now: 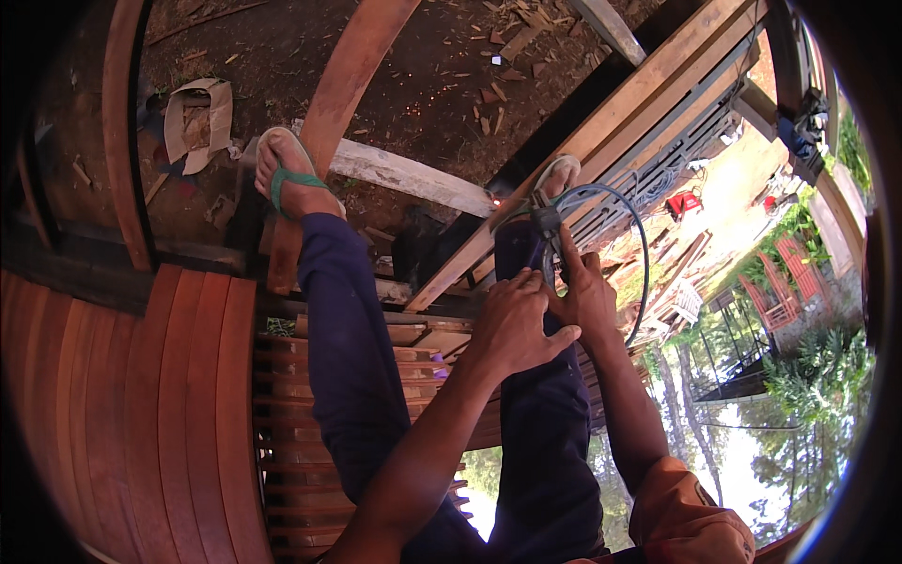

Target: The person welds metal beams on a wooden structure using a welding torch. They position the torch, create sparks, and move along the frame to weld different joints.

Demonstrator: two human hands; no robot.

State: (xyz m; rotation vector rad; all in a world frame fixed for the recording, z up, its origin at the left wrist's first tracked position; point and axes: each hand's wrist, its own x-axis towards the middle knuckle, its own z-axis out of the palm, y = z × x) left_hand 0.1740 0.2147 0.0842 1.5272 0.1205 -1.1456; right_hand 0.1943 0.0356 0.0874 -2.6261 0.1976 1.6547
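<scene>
My right hand [584, 293] is closed around a dark, narrow hand tool [547, 224], its index finger stretched along the body. It looks like a welding electrode holder, with a grey-blue cable [645, 240] looping off to the right. Against the same tool and the right hand, my left hand [515, 324] curls its fingers, its thumb sticking out; part of its grip is hidden. Just beyond the tool's tip, a small bright glow [496, 201] shows where a pale, worn beam [413, 175] meets a dark beam. Orange sparks [413, 105] lie scattered over the ground beyond.
My sandalled feet rest on beams: the left foot [299, 179] by a curved timber [349, 89], the right foot [561, 177] by long timbers [648, 103]. Reddish boards [193, 376] cover the lower left. Gaps between beams open onto dirt ground far below. A red object [684, 203] lies outside, right.
</scene>
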